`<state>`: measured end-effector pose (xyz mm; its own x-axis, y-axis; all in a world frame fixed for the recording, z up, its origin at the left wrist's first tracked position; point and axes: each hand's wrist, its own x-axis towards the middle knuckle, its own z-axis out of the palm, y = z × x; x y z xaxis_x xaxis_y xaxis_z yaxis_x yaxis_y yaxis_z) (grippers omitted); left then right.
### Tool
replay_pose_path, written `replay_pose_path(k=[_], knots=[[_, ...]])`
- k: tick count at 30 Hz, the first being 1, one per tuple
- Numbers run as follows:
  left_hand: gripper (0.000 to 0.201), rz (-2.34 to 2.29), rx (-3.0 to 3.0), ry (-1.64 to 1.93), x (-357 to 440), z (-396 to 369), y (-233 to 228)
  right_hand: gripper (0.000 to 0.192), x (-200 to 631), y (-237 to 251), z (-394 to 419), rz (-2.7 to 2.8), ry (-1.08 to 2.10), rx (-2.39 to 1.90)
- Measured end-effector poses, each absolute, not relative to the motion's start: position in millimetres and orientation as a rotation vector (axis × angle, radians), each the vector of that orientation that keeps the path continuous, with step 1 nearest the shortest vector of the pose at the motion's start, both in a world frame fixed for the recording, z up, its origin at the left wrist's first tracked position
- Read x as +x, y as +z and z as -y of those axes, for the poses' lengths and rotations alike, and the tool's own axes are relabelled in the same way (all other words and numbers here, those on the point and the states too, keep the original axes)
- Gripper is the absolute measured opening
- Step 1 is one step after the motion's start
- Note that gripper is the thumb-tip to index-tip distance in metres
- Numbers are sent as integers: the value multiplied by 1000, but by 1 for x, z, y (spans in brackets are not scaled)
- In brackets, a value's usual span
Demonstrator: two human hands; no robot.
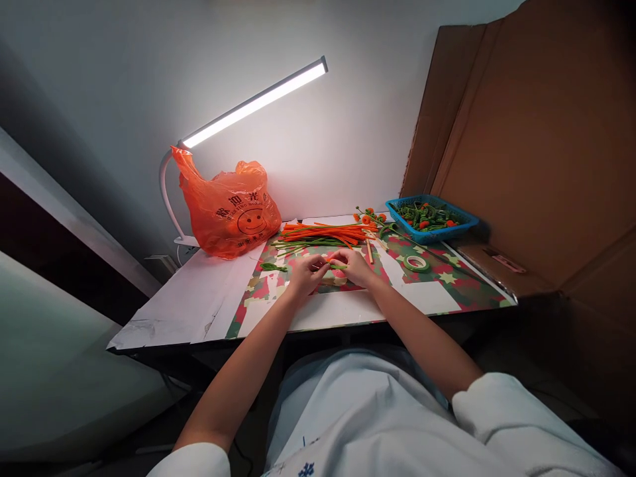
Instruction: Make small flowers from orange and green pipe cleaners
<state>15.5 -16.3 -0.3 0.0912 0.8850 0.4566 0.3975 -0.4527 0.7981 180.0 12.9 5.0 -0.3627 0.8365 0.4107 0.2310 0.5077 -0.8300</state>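
Observation:
My left hand [304,271] and my right hand [354,266] meet over the front middle of the table, fingers pinched together. Between the fingertips is a small green leaf-like piece [338,267] with a bit of orange beside it; the fingers hide most of it. Just beyond lies a bundle of orange pipe cleaners [330,232], with green pipe cleaners [303,246] along its near side. Left of my left hand is a green leaf-shaped piece [273,267]. A roll of green tape [416,264] lies to the right, and a thin wooden stick [370,252] behind my right hand.
Orange flowers on stems [366,219] lie at the back, near a blue basket [470,224] of green and orange pieces. An orange plastic bag [226,228] stands at the left beneath a lit lamp [256,105]. Cardboard [536,146] rises on the right.

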Motion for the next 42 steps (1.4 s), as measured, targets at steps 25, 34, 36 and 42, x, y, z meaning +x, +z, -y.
replay_pose_path(k=[25, 34, 36, 42], knots=[[31, -974, 939, 1330, 12, 6, 2, 4, 175, -1, -5, 1883, 150, -766], [26, -926, 849, 1302, 13, 7, 4, 25, 161, -11, -2, 2069, -175, -777], [27, -910, 844, 1324, 14, 8, 5, 15, 163, -10, -4, 2001, -114, -719], [28, -935, 874, 1351, 17, 9, 6, 10, 172, -8, -7, 1808, 96, -596]])
